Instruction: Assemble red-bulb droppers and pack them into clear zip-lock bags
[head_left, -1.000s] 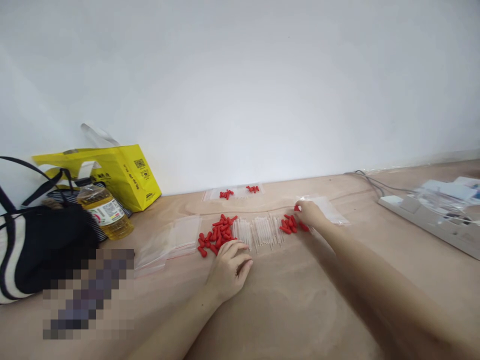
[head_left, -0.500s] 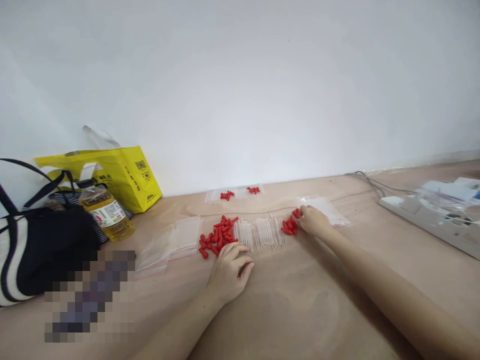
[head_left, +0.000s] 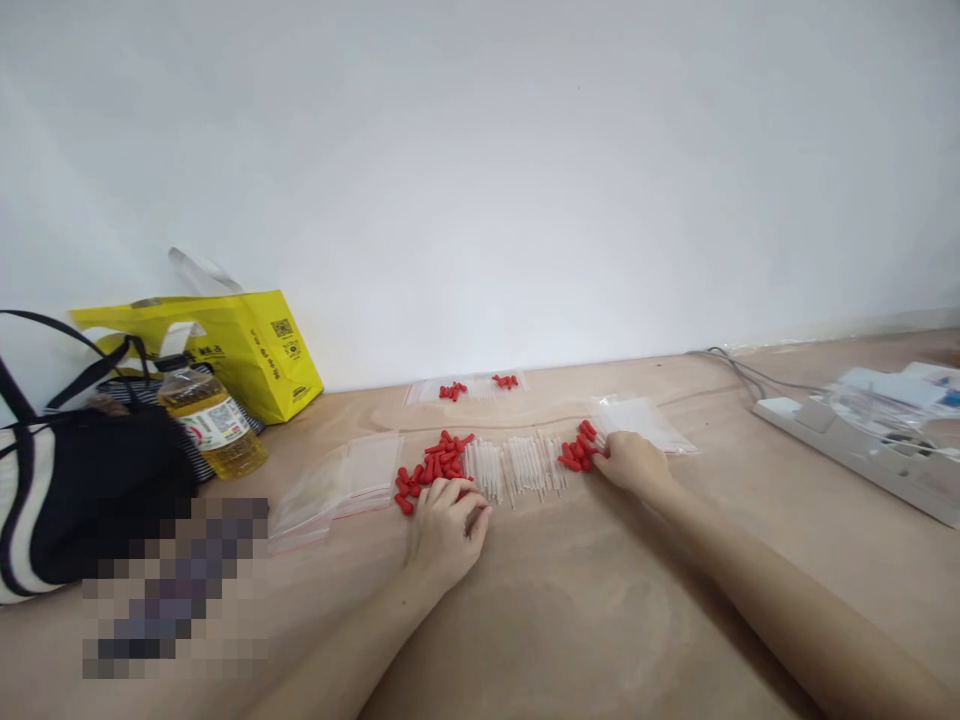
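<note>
My left hand [head_left: 448,530] rests at the near edge of a larger pile of red rubber bulbs [head_left: 446,455], its fingers loosely bent and the thumb apart; no held object shows in it. My right hand [head_left: 636,463] is beside a smaller group of red bulbs [head_left: 577,452], thumb and fingertips at its right side. Its fingers are bent and partly hidden, and I see nothing gripped. Between the two groups lie thin clear tubes in two bunches, a left bunch [head_left: 484,468] and a right bunch [head_left: 531,466], roughly side by side.
Clear zip bags [head_left: 371,470] lie at the left, and another clear bag [head_left: 649,425] behind my right hand. Filled bags [head_left: 480,388] lie near the wall. A yellow bag [head_left: 292,370], an oil bottle [head_left: 217,425] and a black bag [head_left: 112,495] stand left; a power strip [head_left: 847,455] lies right.
My right hand has drawn slightly toward me from the far side of the smaller bulb group to its right side. My left hand has shifted slightly left over the larger pile's edge.
</note>
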